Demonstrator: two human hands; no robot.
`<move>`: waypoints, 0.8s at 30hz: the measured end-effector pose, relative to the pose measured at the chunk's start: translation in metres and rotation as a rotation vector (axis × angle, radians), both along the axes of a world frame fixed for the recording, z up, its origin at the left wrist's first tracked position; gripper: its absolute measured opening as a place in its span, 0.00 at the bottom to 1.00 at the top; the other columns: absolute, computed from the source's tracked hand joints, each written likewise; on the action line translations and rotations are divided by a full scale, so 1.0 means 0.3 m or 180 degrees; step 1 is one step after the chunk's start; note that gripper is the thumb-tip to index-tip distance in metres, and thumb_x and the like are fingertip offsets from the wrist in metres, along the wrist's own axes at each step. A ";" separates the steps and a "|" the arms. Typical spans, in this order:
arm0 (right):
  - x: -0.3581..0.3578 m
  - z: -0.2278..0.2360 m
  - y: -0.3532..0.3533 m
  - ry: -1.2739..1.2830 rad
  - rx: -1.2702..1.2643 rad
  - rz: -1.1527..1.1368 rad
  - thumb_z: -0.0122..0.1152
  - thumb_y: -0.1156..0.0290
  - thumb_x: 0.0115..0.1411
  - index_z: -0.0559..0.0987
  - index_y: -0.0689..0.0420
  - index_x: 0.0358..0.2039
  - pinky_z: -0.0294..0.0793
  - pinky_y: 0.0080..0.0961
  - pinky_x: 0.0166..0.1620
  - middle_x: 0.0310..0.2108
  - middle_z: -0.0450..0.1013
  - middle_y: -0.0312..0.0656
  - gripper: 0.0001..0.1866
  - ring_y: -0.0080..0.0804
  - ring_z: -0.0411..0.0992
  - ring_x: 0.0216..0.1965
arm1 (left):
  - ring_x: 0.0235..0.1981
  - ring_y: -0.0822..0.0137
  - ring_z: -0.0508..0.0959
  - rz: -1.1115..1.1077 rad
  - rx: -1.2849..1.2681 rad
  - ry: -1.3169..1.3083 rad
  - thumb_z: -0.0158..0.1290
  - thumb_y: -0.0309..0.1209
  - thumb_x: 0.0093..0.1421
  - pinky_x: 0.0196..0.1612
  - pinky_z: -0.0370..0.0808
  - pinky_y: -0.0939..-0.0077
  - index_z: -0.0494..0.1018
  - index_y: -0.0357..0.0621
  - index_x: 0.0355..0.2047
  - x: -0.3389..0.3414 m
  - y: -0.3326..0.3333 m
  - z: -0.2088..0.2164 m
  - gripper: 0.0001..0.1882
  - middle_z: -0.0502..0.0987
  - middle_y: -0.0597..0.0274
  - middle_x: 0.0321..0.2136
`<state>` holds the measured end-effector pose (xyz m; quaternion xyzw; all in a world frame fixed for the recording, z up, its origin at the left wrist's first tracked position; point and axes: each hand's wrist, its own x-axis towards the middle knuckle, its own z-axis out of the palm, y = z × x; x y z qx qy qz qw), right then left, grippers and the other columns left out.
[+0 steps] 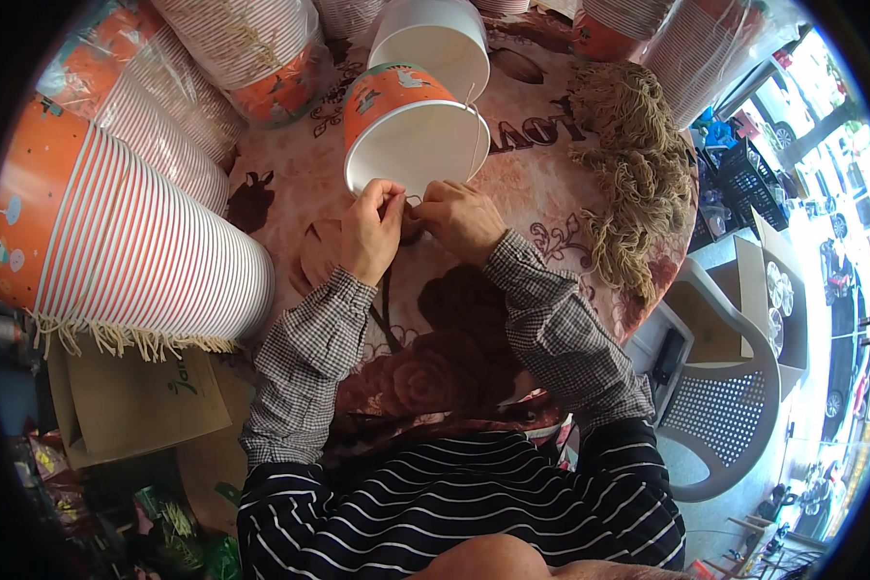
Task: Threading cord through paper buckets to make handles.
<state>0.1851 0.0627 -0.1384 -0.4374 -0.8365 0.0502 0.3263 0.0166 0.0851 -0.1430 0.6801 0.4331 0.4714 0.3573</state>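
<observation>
An orange paper bucket (401, 87) with a white inside lies tipped on the patterned tablecloth, its mouth facing me. A thin beige cord (485, 145) is attached at the right of its rim and curves down toward my right hand. My left hand (371, 232) is closed in a pinch at the near rim; what its fingertips hold is too small to make out. Close beside it, my right hand (459, 220) has its fingers curled shut on the cord's lower end. The hands nearly touch, and the fingertips partly cover the near rim.
Stacked orange buckets (155, 222) lie along the left, with plastic-wrapped stacks (251, 48) behind. Another white bucket (430, 39) stands beyond the tipped one. A heap of beige cords (628, 164) covers the table's right side. A grey plastic chair (725, 406) is at the right.
</observation>
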 end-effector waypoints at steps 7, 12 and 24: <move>-0.029 -0.019 0.003 -0.0190 -0.0361 -0.0205 0.58 0.69 0.50 0.77 0.54 0.26 0.70 0.36 0.43 0.30 0.69 0.40 0.04 0.38 0.71 0.39 | 0.27 0.71 0.78 0.0062 0.0342 0.0211 0.53 0.23 0.60 0.31 0.73 0.78 0.72 0.36 0.36 0.004 -0.010 0.021 0.05 0.79 0.57 0.27; 0.020 0.015 -0.001 0.0833 -0.0761 0.0064 0.59 0.75 0.53 0.78 0.58 0.34 0.74 0.27 0.34 0.30 0.73 0.39 0.07 0.33 0.75 0.31 | 0.31 0.73 0.79 -0.0139 -0.0209 -0.0328 0.53 0.23 0.60 0.34 0.75 0.81 0.73 0.33 0.37 -0.010 0.001 0.012 0.06 0.80 0.59 0.29; 0.023 0.055 0.011 0.2244 -0.2285 -0.0076 0.59 0.73 0.60 0.76 0.61 0.37 0.72 0.13 0.27 0.27 0.75 0.34 0.07 0.17 0.72 0.25 | 0.31 0.77 0.77 -0.0621 -0.1133 -0.1083 0.53 0.22 0.61 0.35 0.75 0.86 0.73 0.32 0.38 0.009 -0.013 0.022 0.07 0.79 0.63 0.31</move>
